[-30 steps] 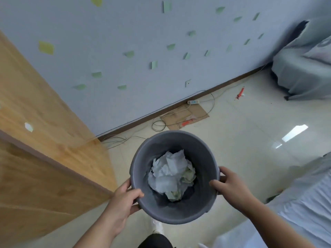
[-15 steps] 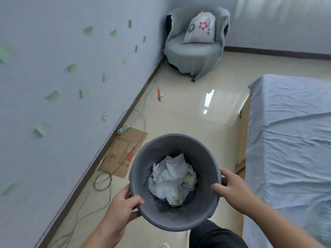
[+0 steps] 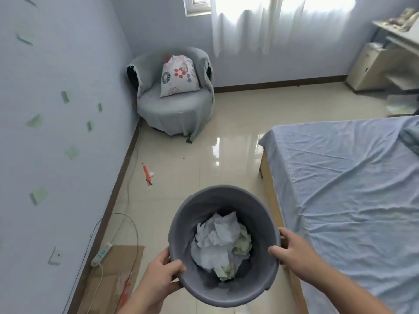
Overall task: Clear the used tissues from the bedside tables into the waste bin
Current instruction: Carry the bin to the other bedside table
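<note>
I hold a round grey waste bin (image 3: 204,200) in front of me, above the floor, tilted slightly toward me. Crumpled white and pale green tissues (image 3: 221,241) fill its bottom. My left hand (image 3: 161,279) grips the bin's near-left rim, thumb inside. My right hand (image 3: 292,248) grips the right rim, thumb over the edge. No bedside table is in view.
A bed with a light blue sheet (image 3: 351,189) fills the right side. A grey round armchair with a floral cushion (image 3: 176,96) stands in the far corner. On the floor by the left wall lie cardboard (image 3: 118,275), a power strip (image 3: 101,254), cables and a red object (image 3: 147,173).
My view has swung right from the wooden furniture and wall to the room with the bed and armchair. Both hands keep the same grip on the bin.
</note>
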Demonstrator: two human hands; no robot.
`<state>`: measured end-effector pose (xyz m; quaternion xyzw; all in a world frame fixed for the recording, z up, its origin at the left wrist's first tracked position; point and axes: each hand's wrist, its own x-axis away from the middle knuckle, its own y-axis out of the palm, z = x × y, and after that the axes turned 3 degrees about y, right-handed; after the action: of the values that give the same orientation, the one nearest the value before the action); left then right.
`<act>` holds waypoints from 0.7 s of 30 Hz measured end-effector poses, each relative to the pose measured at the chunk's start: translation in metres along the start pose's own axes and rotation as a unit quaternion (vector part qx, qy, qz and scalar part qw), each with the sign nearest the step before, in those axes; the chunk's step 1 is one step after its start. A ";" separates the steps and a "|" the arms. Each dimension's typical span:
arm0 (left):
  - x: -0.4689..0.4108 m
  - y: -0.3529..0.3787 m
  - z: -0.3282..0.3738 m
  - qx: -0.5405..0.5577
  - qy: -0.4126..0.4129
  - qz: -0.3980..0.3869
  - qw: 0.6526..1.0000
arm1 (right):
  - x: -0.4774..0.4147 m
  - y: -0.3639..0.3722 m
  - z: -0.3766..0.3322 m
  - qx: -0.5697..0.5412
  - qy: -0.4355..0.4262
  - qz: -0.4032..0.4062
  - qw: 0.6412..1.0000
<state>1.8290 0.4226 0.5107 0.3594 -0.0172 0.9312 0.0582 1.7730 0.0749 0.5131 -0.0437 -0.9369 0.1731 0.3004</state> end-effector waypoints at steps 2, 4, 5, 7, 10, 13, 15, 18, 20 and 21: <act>-0.036 -0.002 0.035 -0.005 0.015 -0.004 1.000 | -0.038 -0.011 -0.035 0.004 -0.018 0.004 1.000; -0.076 -0.006 0.070 -0.001 0.022 -0.008 1.000 | -0.076 -0.014 -0.065 0.003 -0.030 0.013 0.999; -0.097 -0.009 0.086 0.004 0.021 -0.013 1.000 | -0.095 -0.014 -0.077 0.004 -0.030 0.016 0.999; -0.143 -0.016 0.116 -0.005 0.022 -0.021 1.000 | -0.135 -0.010 -0.096 -0.001 -0.018 0.022 1.000; -0.213 -0.023 0.161 -0.021 0.018 -0.050 0.998 | -0.198 0.000 -0.121 -0.007 0.014 0.030 0.999; -0.277 -0.027 0.218 -0.040 0.011 -0.074 0.996 | -0.248 0.008 -0.158 -0.026 0.051 0.062 0.996; -0.313 -0.026 0.263 -0.048 0.010 -0.092 0.995 | -0.279 0.002 -0.189 -0.051 0.059 0.082 0.994; -0.361 -0.017 0.333 -0.075 0.028 -0.105 0.991 | -0.322 -0.019 -0.233 -0.068 0.050 0.109 0.990; -0.392 -0.005 0.373 -0.081 0.039 -0.126 0.988 | -0.352 -0.036 -0.255 -0.076 0.041 0.122 0.989; -0.407 0.002 0.390 -0.081 0.042 -0.134 0.987 | -0.369 -0.045 -0.264 -0.082 0.036 0.126 0.988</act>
<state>2.3885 0.3526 0.5264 0.3127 -0.0418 0.9250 0.2119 2.2280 0.0432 0.5271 -0.1916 -0.9235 0.1305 0.3056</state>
